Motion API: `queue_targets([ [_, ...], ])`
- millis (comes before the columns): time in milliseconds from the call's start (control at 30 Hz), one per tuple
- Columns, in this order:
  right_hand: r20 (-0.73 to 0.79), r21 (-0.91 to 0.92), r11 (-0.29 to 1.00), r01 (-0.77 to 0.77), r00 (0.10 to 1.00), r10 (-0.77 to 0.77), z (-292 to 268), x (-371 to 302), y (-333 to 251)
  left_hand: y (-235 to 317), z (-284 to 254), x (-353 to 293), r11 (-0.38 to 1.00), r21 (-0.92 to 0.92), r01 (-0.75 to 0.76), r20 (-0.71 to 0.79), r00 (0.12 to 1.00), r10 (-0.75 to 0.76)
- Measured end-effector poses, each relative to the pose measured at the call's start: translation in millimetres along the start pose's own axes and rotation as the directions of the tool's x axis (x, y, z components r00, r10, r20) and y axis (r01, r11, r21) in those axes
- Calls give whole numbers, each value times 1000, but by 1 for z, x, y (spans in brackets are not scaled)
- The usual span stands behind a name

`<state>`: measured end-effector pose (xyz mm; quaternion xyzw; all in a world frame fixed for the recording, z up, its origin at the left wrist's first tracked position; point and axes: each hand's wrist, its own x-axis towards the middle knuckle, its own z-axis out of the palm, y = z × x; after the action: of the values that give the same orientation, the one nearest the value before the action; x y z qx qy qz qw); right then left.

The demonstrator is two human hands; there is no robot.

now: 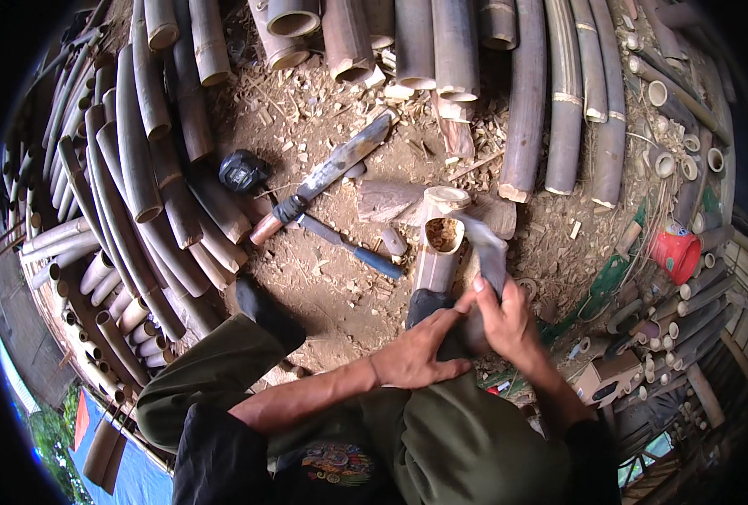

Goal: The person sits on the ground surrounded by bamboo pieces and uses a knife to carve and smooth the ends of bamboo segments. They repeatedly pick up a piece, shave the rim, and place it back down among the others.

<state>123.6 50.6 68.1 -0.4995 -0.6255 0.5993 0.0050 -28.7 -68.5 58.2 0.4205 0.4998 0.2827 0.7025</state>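
My right hand [510, 324] is closed on a broad grey metal blade [489, 255], thumb along its flat side. The blade's tip reaches the side of a bamboo section [433, 273] with an opening cut in its wall; pale shavings lie inside. My left hand [416, 352] rests over my bent knee, fingers stretched toward my right hand, thumb spread. Its fingertips are close to my right thumb; what lies beneath them is partly hidden. A dark shoe [429, 307] presses by the bamboo's near end. The bamboo's far end lies on a wooden block [391, 202].
On the dirt, left of the bamboo, a machete [344, 160] crosses a blue-handled knife [353, 246]. Near them sits a black round object [244, 172]. Bamboo poles [134, 143] crowd the left and far side. A red bucket [675, 252] and green netting [597, 295] are on the right.
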Motion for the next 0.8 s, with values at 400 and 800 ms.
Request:
queue_targets([
  [400,362,745,456,-486,870,335,90,60,-12,1,-108,-25,817,389,425,-448,862,-236],
  [800,322,773,451,-445,889,325,91,58,-29,20,-116,-23,756,381,532,-429,826,-365],
])
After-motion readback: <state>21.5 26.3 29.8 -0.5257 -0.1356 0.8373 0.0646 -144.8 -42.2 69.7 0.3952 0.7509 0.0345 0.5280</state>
